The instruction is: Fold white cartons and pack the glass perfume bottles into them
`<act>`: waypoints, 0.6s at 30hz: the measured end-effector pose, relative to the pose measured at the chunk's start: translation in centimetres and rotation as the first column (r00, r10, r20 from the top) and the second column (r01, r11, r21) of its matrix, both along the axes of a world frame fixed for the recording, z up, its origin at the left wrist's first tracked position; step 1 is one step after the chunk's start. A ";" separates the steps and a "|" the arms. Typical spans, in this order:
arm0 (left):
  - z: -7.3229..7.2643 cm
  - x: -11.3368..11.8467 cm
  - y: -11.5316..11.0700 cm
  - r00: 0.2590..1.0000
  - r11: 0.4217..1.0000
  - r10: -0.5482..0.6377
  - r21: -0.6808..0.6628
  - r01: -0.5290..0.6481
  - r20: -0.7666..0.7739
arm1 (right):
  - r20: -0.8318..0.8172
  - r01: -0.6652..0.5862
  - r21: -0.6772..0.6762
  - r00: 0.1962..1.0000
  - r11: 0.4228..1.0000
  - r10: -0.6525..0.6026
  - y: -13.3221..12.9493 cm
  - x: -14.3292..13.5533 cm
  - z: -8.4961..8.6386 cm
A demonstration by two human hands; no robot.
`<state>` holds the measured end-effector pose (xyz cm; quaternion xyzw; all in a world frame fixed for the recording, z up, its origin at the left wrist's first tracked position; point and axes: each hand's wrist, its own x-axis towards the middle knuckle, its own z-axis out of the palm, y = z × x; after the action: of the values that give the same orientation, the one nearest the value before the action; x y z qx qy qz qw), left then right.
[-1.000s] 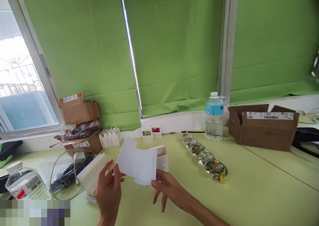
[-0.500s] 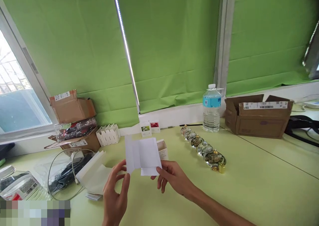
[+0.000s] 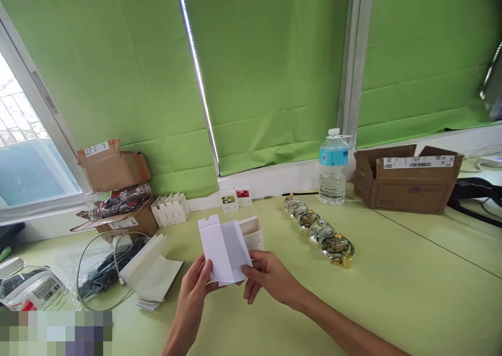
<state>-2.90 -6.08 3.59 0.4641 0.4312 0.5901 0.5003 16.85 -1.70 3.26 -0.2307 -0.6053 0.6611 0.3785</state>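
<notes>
A white folding carton (image 3: 215, 251), partly unfolded with its panels standing at an angle, is held up over the table between both hands. My left hand (image 3: 195, 283) grips its lower left edge, thumb on the near panel and fingers behind. At the lower right corner my right hand (image 3: 266, 275) pinches the carton between thumb and fingers. Just behind it stands a small open white box (image 3: 251, 232) with printed text on its side, partly hidden by the carton. Left of my left hand lies a stack of flat white cartons (image 3: 157, 275).
Several glass bottles with gold caps (image 3: 319, 230) lie in a row at the right. Behind stand a water bottle (image 3: 332, 170) and an open cardboard box (image 3: 410, 188). Several small white boxes (image 3: 171, 209), two picture cards (image 3: 229, 200), cables (image 3: 105, 267) and a plastic jug (image 3: 35, 288) sit leftward.
My left hand has closed on the carton's left side, where its fingers were spread beside it. The carton's left panel has turned and its panels now form an angle.
</notes>
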 end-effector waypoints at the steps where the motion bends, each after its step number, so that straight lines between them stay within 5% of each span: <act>1: 0.1 0.0 -0.1 1.000 1.000 0.004 -0.005 -0.004 -0.015 | 0.031 -0.007 0.032 1.000 0.999 0.006 -0.1 0.2 0.2; 7: 0.7 0.0 -0.4 0.999 1.000 -0.006 -0.022 0.005 -0.047 | 0.235 -0.106 0.263 0.971 0.959 0.043 -0.7 1.7 2.7; 12: 0.9 0.1 -0.3 0.994 0.995 -0.089 -0.041 0.087 -0.064 | 0.240 0.062 0.279 0.962 0.958 -0.132 0.0 1.9 2.5; 18: 1.2 0.4 -0.3 0.961 0.965 -0.262 -0.046 0.258 -0.089 | 0.208 0.062 0.220 0.972 0.974 -0.109 0.2 1.6 2.0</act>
<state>-2.45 -6.42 4.74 0.5356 0.3996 0.4895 0.5603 18.45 -1.52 5.28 -0.2863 -0.6996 0.5465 0.3604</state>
